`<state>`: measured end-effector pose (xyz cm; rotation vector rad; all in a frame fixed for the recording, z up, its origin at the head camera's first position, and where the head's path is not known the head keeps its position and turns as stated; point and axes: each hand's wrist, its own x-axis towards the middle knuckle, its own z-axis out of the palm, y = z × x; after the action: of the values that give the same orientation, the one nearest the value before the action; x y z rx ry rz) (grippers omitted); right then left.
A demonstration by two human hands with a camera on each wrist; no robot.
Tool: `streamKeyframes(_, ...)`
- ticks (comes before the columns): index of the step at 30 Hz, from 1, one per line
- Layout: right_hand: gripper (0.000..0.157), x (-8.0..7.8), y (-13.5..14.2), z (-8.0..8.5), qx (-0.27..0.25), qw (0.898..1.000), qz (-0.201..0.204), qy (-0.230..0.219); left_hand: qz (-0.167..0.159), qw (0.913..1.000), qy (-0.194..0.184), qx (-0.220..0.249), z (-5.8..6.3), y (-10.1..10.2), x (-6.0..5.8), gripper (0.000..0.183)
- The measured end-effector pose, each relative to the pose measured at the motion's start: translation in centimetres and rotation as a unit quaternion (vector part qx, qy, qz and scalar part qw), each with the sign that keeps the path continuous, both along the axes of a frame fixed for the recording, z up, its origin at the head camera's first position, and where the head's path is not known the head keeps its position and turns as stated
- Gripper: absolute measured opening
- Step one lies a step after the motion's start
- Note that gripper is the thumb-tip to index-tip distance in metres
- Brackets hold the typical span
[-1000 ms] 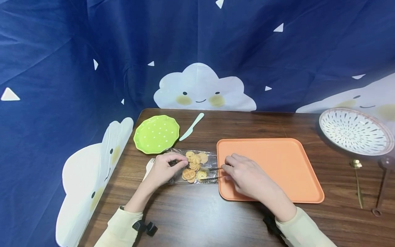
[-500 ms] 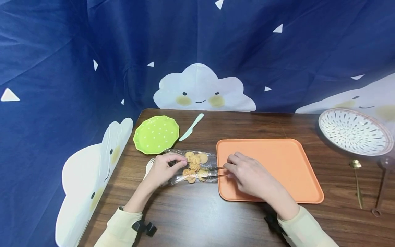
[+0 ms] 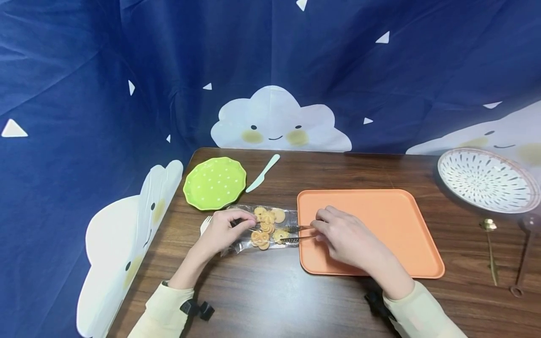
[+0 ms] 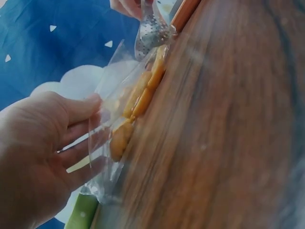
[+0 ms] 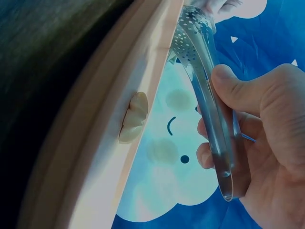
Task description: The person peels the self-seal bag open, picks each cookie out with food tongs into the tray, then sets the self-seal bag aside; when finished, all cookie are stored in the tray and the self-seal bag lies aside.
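My left hand (image 3: 221,230) pinches the film of a clear plastic bag (image 4: 102,129) between thumb and fingers. Inside the bag lie several golden cookies (image 3: 264,239). In my right hand (image 3: 344,237) is a pair of metal food tongs (image 5: 209,105) with perforated ends. Their tips point left into the bag, on either side of a pale yellow cookie (image 3: 281,235) at its right end. Beneath the right hand spreads an orange tray (image 3: 380,225). A pale lobed piece (image 5: 135,117) shows at the tray in the right wrist view; from the head view the hand hides that spot.
Behind the bag are a green dotted plate (image 3: 214,183) and a pale plastic knife (image 3: 263,173). A white fork (image 3: 205,224) lies partly behind the left hand. To the right are a white patterned dish (image 3: 488,180), a gold spoon (image 3: 490,249) and a dark long-handled utensil (image 3: 524,258).
My right hand has moved slightly right with the tongs, and the pale yellow cookie has shifted a little right with their tips. The left hand stays on the bag, nearly still.
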<state>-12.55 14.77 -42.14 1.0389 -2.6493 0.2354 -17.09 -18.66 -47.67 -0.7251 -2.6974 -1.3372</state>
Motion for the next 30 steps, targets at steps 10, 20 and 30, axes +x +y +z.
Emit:
streamKeyframes(10,0.013,-0.1,0.2,0.3,0.002,1.0,-0.006,0.01,0.003,0.9996,-0.024,-0.016,0.0,-0.8,-0.5,0.007)
streamKeyframes(20,0.012,-0.2,0.2,0.3,0.005,1.0,-0.021,0.021,-0.009,0.9997,-0.019,-0.014,0.0,-1.0,-0.6,0.009)
streamKeyframes(30,0.018,-0.4,0.0,0.3,0.008,0.999,-0.014,0.037,-0.013,0.9989,-0.042,0.014,0.2,-1.1,-0.5,0.013)
